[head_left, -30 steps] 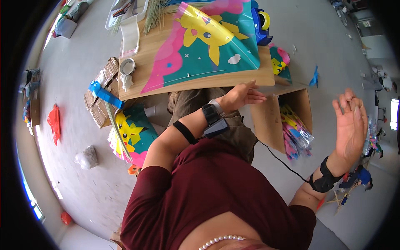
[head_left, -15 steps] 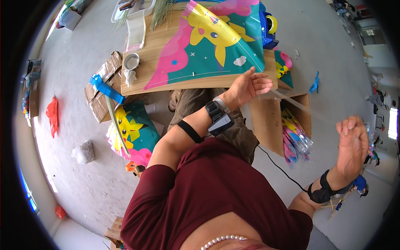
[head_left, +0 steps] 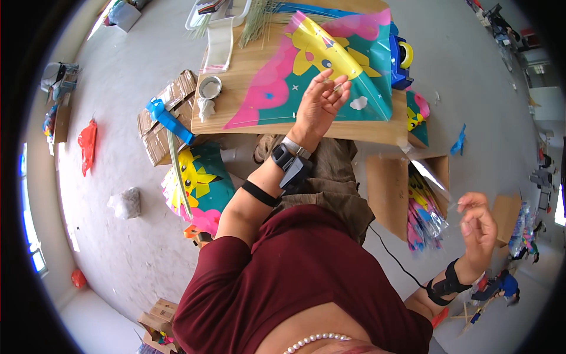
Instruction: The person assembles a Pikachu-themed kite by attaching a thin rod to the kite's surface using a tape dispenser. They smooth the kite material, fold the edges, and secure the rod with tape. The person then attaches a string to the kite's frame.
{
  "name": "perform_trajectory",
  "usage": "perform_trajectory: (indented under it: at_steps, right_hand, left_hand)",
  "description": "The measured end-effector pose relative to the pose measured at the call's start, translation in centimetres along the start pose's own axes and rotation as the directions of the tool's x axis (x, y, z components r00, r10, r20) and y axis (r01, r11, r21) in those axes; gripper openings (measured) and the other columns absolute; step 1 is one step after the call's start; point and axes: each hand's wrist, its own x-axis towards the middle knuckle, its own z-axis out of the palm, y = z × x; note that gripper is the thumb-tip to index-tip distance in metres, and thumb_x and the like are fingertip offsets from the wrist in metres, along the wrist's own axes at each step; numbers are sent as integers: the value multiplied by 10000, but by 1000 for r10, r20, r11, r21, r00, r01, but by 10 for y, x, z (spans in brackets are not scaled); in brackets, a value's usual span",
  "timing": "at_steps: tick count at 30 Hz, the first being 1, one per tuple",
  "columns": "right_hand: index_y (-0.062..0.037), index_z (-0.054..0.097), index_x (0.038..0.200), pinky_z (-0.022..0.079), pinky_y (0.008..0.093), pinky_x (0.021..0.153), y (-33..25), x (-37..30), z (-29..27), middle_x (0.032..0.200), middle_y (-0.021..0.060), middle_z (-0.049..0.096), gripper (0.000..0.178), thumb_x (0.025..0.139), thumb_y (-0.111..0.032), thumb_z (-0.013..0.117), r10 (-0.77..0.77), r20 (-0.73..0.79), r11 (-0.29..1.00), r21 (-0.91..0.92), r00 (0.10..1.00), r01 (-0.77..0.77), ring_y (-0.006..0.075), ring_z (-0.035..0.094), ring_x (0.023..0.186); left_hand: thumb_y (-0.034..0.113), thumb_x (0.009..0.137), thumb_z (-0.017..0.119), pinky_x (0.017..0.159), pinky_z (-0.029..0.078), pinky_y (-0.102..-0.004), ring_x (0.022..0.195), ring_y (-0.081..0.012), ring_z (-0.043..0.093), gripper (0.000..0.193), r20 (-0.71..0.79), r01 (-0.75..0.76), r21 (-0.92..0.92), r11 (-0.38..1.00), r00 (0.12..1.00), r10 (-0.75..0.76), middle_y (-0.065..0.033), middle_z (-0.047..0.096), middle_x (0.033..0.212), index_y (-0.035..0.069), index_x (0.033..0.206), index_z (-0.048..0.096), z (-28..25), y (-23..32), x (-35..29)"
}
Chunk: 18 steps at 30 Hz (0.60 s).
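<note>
A thin plastic kite (head_left: 265, 97) in pink, teal and yellow, with a cartoon character on it, lies on the wooden table with its upper part folded over. My left hand (head_left: 318, 109) hovers over its lower middle, palm up, fingers loosely bent and apart; I see nothing clearly held. Off to the right, beyond the box, my right hand (head_left: 479, 227) is raised in the air, fingers bent and spread from the thumb, apparently with nothing in it. Clear film (head_left: 429, 177) hangs from near the table's right corner over a cardboard box (head_left: 386, 194) of bagged kites (head_left: 421, 218).
On the table (head_left: 236, 71) are a tape roll (head_left: 210, 88), a blue tape dispenser (head_left: 401, 68), a clear bag (head_left: 220, 47), thin sticks (head_left: 255, 23) and a plastic tub (head_left: 194, 22). Left of it stand a carton (head_left: 156, 127) and a stack of kites (head_left: 206, 177).
My left hand has moved left and up over the kite, its fingers curling more. My right hand has come lower and its fingers have opened out. The clear film has dropped toward the box.
</note>
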Motion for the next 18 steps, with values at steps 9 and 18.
perform_trajectory:
  at_steps: [9, 18]
  right_hand:
    - [21, 578, 912, 459, 287, 897, 71, 52, 28, 1136, 108, 613, 60, 906, -5, 632, 64, 61, 995, -77, 996, -59, 144, 570, 932]
    - [8, 608, 945, 510, 296, 836, 140, 124, 72, 946, 46, 655, 92, 928, -57, 671, 24, 182, 982, -188, 983, 11, 120, 610, 885]
  left_hand:
    - [142, 1012, 609, 1104, 475, -451, 1286, -348, 572, 331, -1, -211, 229, 950, 976, 217, -230, 517, 1452, 8, 1302, 520, -45, 89, -35]
    - [109, 1068, 496, 1148, 430, -493, 1374, -408, 492, 119, -41, -249, 348, 904, 959, 280, -279, 527, 1436, 53, 1124, 585, -72, 152, -82]
